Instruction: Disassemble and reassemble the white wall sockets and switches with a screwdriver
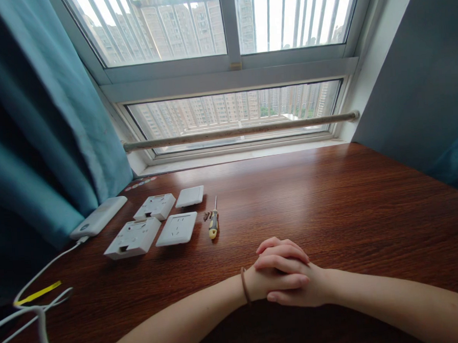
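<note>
My left hand (269, 279), with a brown band at its wrist, is clasped with my right hand (317, 287) near the table's front edge. Their fingers are interlaced and folded over each other, with no object visible between them. Beyond them to the left lies a screwdriver (213, 224) with a yellow and dark handle, its shaft pointing to the window. Several small screws (207, 215) lie beside it. Further left are a white socket faceplate (177, 229), a second white plate (190, 196), and two white mounting boxes (135, 239), one behind the other.
On the left, a white power bank-like device (99, 217) has a white cable (46, 269) plugged in, near a yellow strip (39, 292). A blue curtain (92, 122) hangs beside the wooden table (330, 207). A rail (242, 132) crosses before the window.
</note>
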A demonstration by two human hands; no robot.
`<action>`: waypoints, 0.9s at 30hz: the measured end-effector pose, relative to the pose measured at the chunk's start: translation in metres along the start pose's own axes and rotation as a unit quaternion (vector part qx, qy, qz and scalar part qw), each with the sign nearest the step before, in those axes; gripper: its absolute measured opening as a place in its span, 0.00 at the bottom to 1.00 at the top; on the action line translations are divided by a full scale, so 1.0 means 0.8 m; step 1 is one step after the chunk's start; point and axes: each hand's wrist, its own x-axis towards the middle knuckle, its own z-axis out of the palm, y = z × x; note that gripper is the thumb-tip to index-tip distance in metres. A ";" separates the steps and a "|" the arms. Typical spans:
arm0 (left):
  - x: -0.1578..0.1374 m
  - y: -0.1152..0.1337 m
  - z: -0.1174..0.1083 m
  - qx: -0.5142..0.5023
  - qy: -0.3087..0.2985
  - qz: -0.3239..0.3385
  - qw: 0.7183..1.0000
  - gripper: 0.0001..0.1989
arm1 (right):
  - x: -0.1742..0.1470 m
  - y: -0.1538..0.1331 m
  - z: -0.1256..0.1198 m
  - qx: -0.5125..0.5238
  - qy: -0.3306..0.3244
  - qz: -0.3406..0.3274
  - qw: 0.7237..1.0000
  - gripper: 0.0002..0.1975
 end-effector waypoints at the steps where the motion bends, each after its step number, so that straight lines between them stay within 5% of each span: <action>1: -0.001 0.001 0.001 0.001 0.003 -0.003 1.000 0.26 | 0.000 0.000 0.000 0.000 0.000 0.000 1.000 0.27; 9: -0.005 0.013 0.013 -0.025 0.059 -0.056 0.996 0.28 | 0.001 -0.001 0.000 0.002 -0.008 0.007 1.000 0.27; 16: -0.002 0.007 0.007 -0.010 0.013 -0.056 0.998 0.26 | 0.001 -0.002 -0.001 0.009 -0.006 0.004 1.000 0.27; 27: 0.006 -0.005 0.006 -0.025 -0.050 -0.095 0.994 0.36 | 0.003 -0.004 -0.002 0.009 0.005 0.000 1.000 0.27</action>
